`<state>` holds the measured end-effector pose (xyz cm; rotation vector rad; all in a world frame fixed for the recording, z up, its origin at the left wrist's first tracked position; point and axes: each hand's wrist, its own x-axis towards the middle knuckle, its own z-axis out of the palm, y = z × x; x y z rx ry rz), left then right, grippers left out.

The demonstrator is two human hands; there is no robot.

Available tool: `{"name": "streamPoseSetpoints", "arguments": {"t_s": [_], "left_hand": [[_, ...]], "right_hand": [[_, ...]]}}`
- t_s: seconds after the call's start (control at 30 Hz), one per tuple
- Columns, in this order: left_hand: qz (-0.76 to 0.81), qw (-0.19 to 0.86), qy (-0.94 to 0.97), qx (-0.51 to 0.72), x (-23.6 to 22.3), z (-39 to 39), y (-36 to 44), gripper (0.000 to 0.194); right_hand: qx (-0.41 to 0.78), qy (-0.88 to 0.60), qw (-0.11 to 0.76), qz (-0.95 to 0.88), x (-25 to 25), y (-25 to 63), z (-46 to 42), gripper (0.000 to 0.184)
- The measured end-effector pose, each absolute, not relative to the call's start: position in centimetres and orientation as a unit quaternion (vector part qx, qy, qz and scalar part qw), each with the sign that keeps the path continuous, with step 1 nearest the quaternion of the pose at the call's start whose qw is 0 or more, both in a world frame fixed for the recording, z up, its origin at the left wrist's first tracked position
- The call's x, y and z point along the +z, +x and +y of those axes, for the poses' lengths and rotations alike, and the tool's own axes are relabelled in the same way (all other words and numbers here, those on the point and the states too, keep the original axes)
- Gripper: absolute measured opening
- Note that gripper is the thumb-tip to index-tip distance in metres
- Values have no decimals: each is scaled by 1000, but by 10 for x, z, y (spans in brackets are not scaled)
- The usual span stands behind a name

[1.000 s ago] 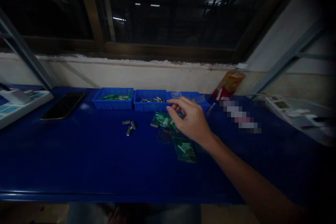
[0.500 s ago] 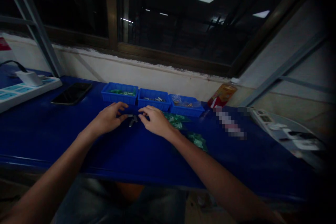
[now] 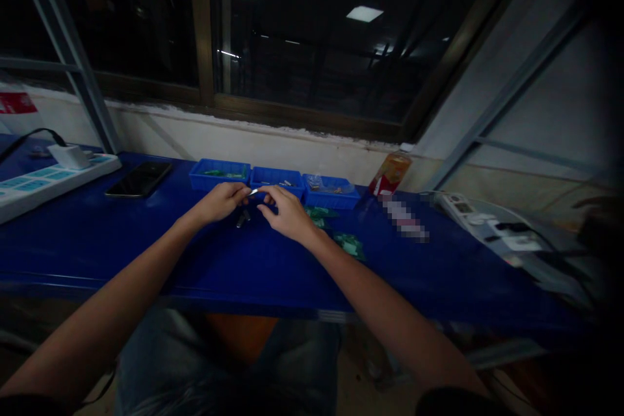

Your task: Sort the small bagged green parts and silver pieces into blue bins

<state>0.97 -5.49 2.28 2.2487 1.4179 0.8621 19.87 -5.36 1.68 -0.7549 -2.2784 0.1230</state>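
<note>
My left hand (image 3: 220, 199) and my right hand (image 3: 285, 211) meet above the blue table (image 3: 146, 240), just in front of three small blue trays (image 3: 271, 177). Between the fingertips of both hands is a small shiny metal piece (image 3: 254, 192), lifted off the table. Two more small metal cylinders (image 3: 242, 218) lie on the table under the hands. Green plastic bags (image 3: 349, 244) of small parts lie to the right of my right hand.
A black phone (image 3: 139, 179) lies at the left, a white power strip (image 3: 39, 181) beyond it. A bottle (image 3: 390, 174) leans by the wall right of the trays. Another power strip (image 3: 492, 221) with cables sits at the right. The window sill runs behind.
My right hand came back from the trays and my left hand came into view. Both closed in on the metal cylinders and lifted one off the table. The view moved back and tilted.
</note>
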Motion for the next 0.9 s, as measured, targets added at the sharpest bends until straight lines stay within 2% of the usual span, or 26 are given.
{"name": "streamPoseSetpoints", "arguments": {"t_s": [0.17, 0.3, 0.4, 0.53, 0.63, 0.8, 0.9], "left_hand": [[484, 167, 798, 317, 30, -79, 16, 38], [478, 208, 795, 311, 29, -87, 16, 42], [493, 243, 770, 325, 28, -88, 18, 44], [480, 281, 747, 364, 36, -86, 20, 35], [444, 279, 775, 353, 58, -77, 22, 33], [441, 195, 793, 371, 119, -45, 24, 28], [466, 150, 782, 387, 142, -41, 23, 40]], "right_hand": [[50, -258, 370, -891, 27, 203, -60, 19], [31, -228, 354, -906, 29, 202, -62, 12], [20, -237, 347, -907, 25, 202, -63, 13], [59, -305, 363, -879, 28, 201, -64, 17], [110, -323, 365, -866, 53, 200, -57, 17], [147, -339, 333, -867, 124, 199, -30, 18], [197, -378, 301, -853, 141, 198, -14, 22]]}}
